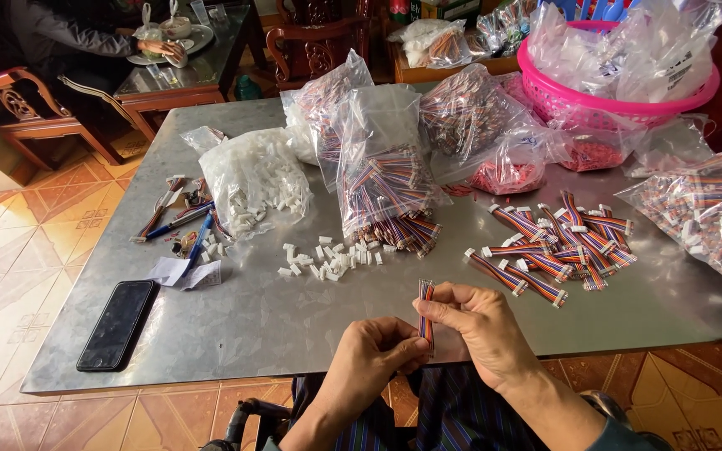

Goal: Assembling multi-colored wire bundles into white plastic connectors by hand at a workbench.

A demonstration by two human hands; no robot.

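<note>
Near the front-left corner of the metal tabletop [236, 321] lies a black phone [116, 324], screen dark. Behind it, toward the left edge, sit crumpled paper scraps [184, 272], blue pens [194, 230] and a few loose wire ends.

Further in from the left edge, a clear bag of white plastic connectors [254, 179] lies open, some pieces spilled beside it. A loose scatter of white connectors [332, 257] lies mid-table, just in front of a tall clear bag of striped ribbon cables [386, 188] whose cable ends poke out at its mouth.

At the front edge, near the middle, your left hand [369, 351] is closed, fingertips pinching the lower end of a short multicoloured ribbon cable [426, 313]. Your right hand [474, 321] is closed too, thumb and fingers gripping the same cable near its middle. The cable stands roughly upright between both hands, just above the front edge and clear of the tabletop.

Right of centre, a pile of finished cables with white connector ends [561, 242] lies spread on the surface. Behind it, at the back-right corner, a pink plastic basket [612, 104] holds more clear bags; further bags of cables lie around it. Along the right edge lies another clear bag of cables [712, 221].

Beyond the back-left corner, another person's hand [165, 48] rests at a dark glass-topped table [202, 67].
</note>
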